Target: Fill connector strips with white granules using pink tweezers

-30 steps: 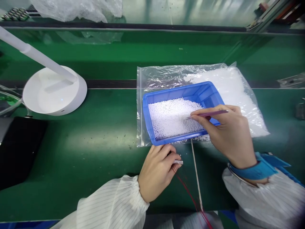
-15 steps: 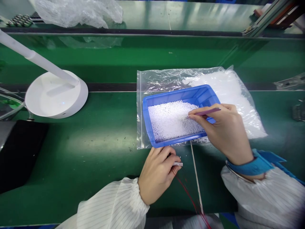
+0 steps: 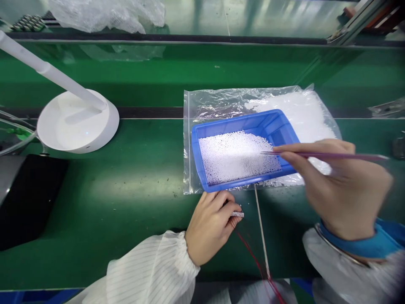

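Observation:
My right hand [image 3: 344, 181] is closed around pink tweezers [image 3: 335, 156], held nearly level with their tips over the white beads [image 3: 234, 158]. These small round beads cover the floor of a blue plastic bin [image 3: 199, 164], heaped toward its left side. Below the bin's near edge, my left hand [image 3: 211, 228] is closed on a small whitish block [image 3: 238, 214], whose far part the fingers hide. Thin red wires [image 3: 249, 251] run from beside that block down to the table's front edge. The bin rests on a clear zip bag [image 3: 188, 169].
White material [image 3: 303, 109] fills the bag's right part. A white lamp base [image 3: 79, 126] stands at left, above a black flat object [image 3: 34, 198]. Crumpled clear plastic [image 3: 107, 14] lies behind the green panel. A pale strip [image 3: 262, 236] crosses the green table.
My right hand has moved right with the tweezers, which now lie flatter and show more of their length. The left hand keeps its hold on the block. The view has shifted slightly.

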The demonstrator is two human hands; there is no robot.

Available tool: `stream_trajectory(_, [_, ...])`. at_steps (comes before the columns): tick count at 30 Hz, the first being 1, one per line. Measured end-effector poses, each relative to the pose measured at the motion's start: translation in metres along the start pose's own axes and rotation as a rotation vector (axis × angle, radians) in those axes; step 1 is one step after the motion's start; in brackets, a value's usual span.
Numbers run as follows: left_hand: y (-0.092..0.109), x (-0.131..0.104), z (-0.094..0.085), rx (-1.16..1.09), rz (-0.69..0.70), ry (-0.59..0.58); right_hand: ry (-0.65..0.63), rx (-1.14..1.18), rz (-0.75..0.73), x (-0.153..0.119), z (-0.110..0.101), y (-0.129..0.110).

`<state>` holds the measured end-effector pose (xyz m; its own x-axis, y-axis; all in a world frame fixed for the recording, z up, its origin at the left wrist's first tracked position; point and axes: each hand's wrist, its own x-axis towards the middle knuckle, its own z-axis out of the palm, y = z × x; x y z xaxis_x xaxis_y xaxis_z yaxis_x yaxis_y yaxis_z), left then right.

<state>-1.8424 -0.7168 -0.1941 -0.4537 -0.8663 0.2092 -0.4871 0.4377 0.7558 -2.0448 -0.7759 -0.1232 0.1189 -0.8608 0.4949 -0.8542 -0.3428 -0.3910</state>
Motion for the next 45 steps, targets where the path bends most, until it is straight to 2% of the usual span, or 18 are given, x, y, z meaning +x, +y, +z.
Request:
stream_trajectory(3, [0.0, 0.0, 0.0, 0.004, 0.001, 0.004, 0.068, 0.07, 0.04, -0.026, -0.017, 0.001])
stream_trajectory(6, [0.001, 0.0, 0.0, -0.003, -0.015, -0.012, 0.018, 0.174, 0.037, -0.057, -0.022, 0.003])
stream_trajectory(10, [0.002, 0.001, 0.0, 0.007, -0.031, -0.025, -0.119, 0.324, 0.071, -0.087, -0.012, -0.003])
stream_trajectory(13, [0.002, 0.002, 0.0, 0.018, -0.032, -0.011, -0.16, 0.412, 0.115, -0.097, 0.0, -0.01])
stream_trajectory(21, [0.003, 0.003, 0.001, 0.017, -0.036, -0.003, -0.163, 0.451, 0.149, -0.102, 0.012, -0.014])
stream_trajectory(45, [0.003, 0.004, 0.0, 0.03, -0.021, -0.018, -0.164, 0.434, 0.174, -0.106, 0.011, -0.016])
